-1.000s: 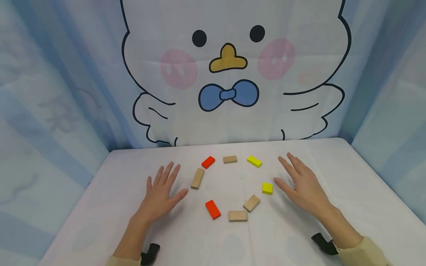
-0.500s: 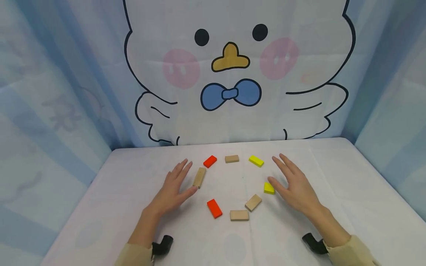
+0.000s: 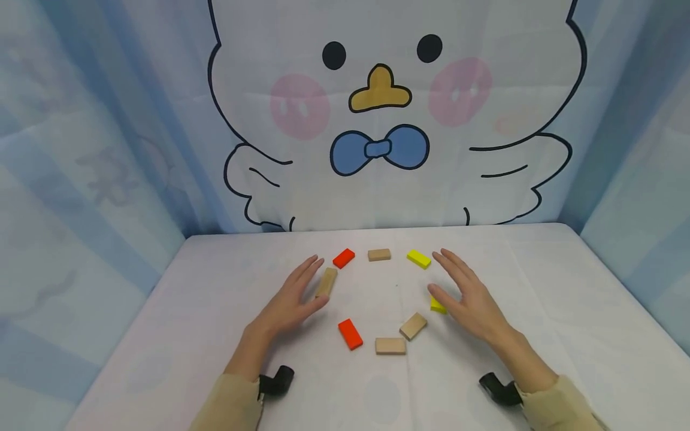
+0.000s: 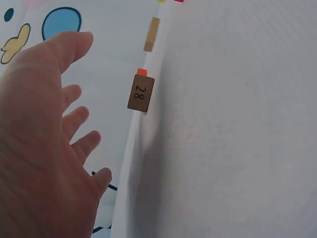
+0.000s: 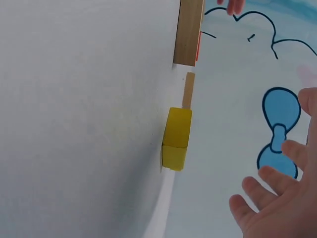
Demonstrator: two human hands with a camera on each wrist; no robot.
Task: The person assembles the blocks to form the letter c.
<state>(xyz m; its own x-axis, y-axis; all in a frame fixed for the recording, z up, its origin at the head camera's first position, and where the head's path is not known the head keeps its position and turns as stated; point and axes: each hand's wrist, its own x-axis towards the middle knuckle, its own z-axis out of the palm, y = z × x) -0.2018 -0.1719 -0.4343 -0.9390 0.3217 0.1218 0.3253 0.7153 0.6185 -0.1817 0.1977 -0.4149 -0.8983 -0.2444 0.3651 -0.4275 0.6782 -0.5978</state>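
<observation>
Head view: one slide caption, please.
Left hand and right hand flank a loose ring of red, yellow and beige blocks on a white table.

- Four wooden blocks [image 3: 379, 255] are lying on one white table [image 3: 162, 335].
- Two red blocks [image 3: 350, 334] are lying there.
- Two yellow blocks [image 3: 418, 259] are lying there.
- One left hand [image 3: 293, 301] and one right hand [image 3: 473, 303] are showing.
- Two black wrist pieces [image 3: 277, 381] and two sleeves [image 3: 230, 404] are showing.

Wht tbl [image 3: 571, 299], cartoon backdrop [image 3: 380, 203] w/ blue bow tie [image 3: 379, 148] behind, blue-wht drapes [image 3: 81, 251] both sides
</observation>
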